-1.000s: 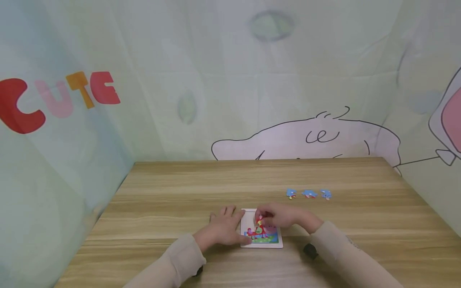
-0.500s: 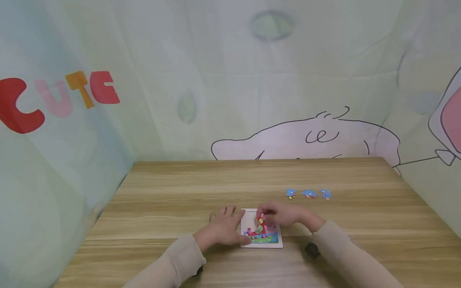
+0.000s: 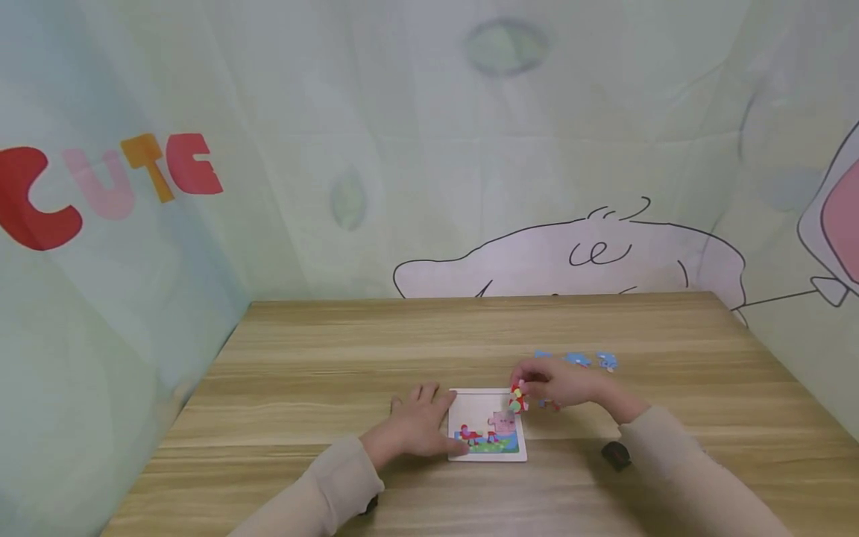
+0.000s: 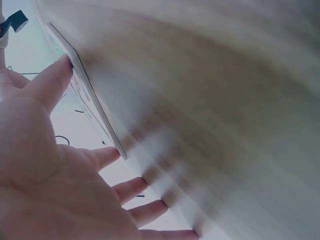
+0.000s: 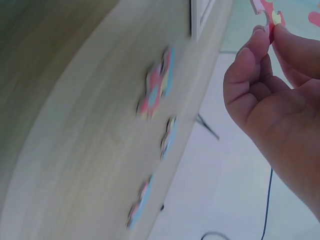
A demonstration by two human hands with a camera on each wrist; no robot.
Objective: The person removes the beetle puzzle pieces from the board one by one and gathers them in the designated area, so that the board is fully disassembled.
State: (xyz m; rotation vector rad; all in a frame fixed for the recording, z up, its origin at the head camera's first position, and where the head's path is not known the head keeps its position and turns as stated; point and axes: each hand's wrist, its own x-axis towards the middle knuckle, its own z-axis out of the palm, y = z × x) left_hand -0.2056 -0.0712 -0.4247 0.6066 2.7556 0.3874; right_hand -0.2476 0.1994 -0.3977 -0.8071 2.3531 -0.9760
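Right hand [image 3: 553,380] has a red puzzle piece [image 3: 517,397] pinched in its fingertips, over by the far right corner of the puzzle board [image 3: 475,406]. Left hand [image 3: 421,426] is spread wide, thumb and index touching the board's left side. Some blue pieces [image 3: 607,362] are lying on the tabletop [image 3: 335,350] just past the right hand.

I count, from my remote seat, one left hand [image 3: 419,425] and one right hand [image 3: 558,381]; two sleeves [image 3: 338,485]; one table [image 3: 376,343]; one puzzle board [image 3: 475,407], its seated pieces [image 3: 502,423] too small for me to number; one held piece [image 3: 517,397]; four loose pieces [image 5: 154,92]; four coloured letters [image 3: 148,153]
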